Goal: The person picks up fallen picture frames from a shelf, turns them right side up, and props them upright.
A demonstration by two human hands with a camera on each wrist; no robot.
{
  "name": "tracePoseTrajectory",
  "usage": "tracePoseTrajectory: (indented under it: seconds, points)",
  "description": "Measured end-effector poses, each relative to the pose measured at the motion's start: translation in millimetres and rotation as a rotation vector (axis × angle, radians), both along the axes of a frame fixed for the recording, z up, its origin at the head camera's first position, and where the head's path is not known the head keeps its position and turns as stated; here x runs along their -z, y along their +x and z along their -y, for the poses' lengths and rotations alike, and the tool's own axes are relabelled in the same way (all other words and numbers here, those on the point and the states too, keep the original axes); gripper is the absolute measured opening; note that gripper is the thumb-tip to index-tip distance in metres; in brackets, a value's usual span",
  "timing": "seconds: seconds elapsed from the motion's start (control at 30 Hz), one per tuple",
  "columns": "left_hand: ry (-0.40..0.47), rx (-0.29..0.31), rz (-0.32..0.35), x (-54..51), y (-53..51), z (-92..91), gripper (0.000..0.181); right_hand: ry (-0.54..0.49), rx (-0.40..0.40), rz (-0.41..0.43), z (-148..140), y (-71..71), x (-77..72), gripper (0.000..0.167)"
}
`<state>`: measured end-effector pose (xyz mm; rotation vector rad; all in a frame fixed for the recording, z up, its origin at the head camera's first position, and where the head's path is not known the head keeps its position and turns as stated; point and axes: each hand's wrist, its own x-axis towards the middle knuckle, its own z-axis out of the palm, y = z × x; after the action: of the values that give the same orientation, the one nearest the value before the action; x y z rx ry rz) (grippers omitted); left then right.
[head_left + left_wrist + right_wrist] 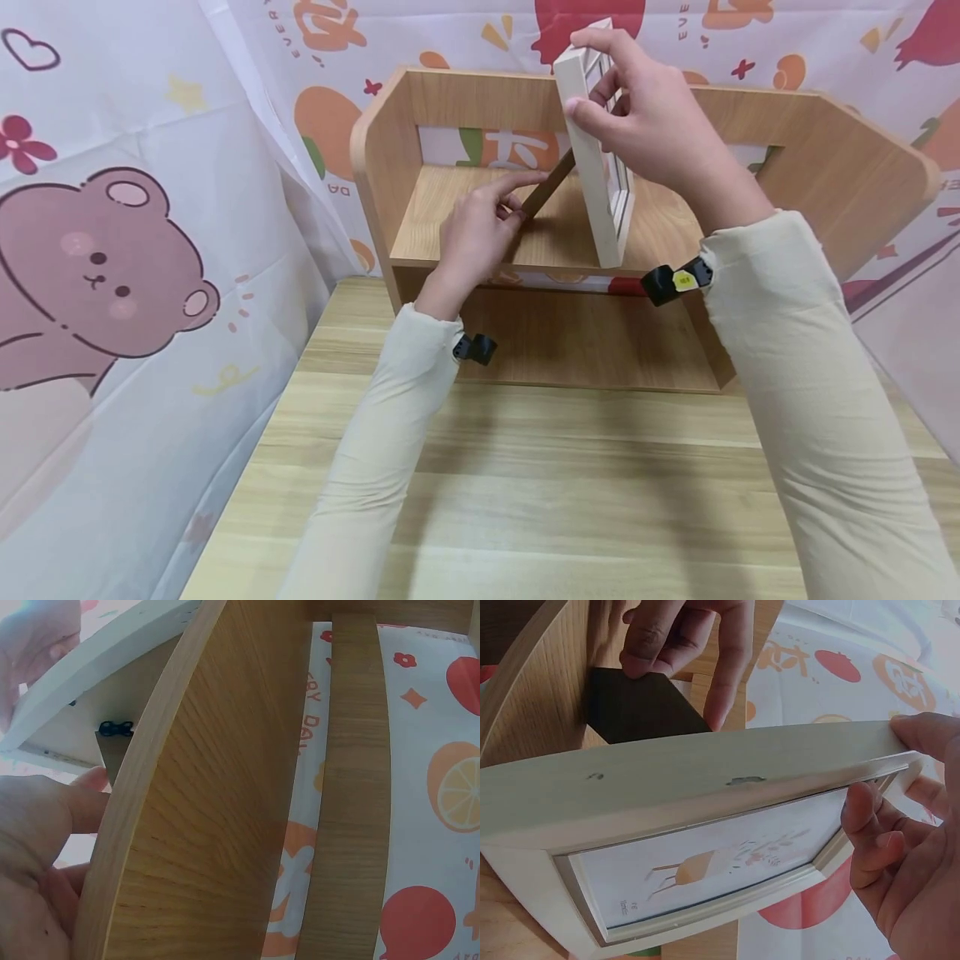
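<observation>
A white picture frame [592, 179] stands on the upper board of a small wooden shelf [423, 217], leaning a little and turned nearly edge-on in the head view. My right hand [660, 121] grips it near the top, thumb on one side edge. From the back of the frame a dark support leg [553, 182] is swung out. Its free end is between the thumb and fingers of my left hand [480, 225], low over the board. In the right wrist view, the glazed front shows a drawing [705, 870] of an animal with leafy sprigs. A dark hinge clip [116, 729] shows behind the frame.
The shelf's side panels [840, 179] rise left and right of the hands, with a back rail [487, 100] behind. Below is a lower board [585, 333]. The shelf stands on a wooden table [525, 483]. Printed cloth [225, 167] hangs behind and at the left.
</observation>
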<state>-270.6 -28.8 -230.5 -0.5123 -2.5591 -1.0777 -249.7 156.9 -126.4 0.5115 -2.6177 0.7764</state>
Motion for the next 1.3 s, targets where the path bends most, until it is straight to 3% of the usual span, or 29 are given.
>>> tracePoseTrajectory:
  seconds: [0.23,0.57,1.0,1.3]
  points:
    - [-0.009,-0.041,-0.037,-1.0,-4.9,-2.4,0.047,-0.010,0.022,0.001,4,-2.8,0.0,0.055]
    - [-0.031,-0.078,-0.031,-3.8,-9.2,-2.5,0.045,0.007,0.059,-0.016,11,-9.3,-0.1,0.056]
    - [0.027,-0.072,0.038,-7.0,-15.6,-1.0,0.043,0.015,0.075,-0.021,17,-10.0,0.2,0.056]
    - [0.103,-0.023,0.084,-4.8,-20.5,3.1,0.039,0.010,0.074,-0.011,20,-10.5,-1.0,0.057]
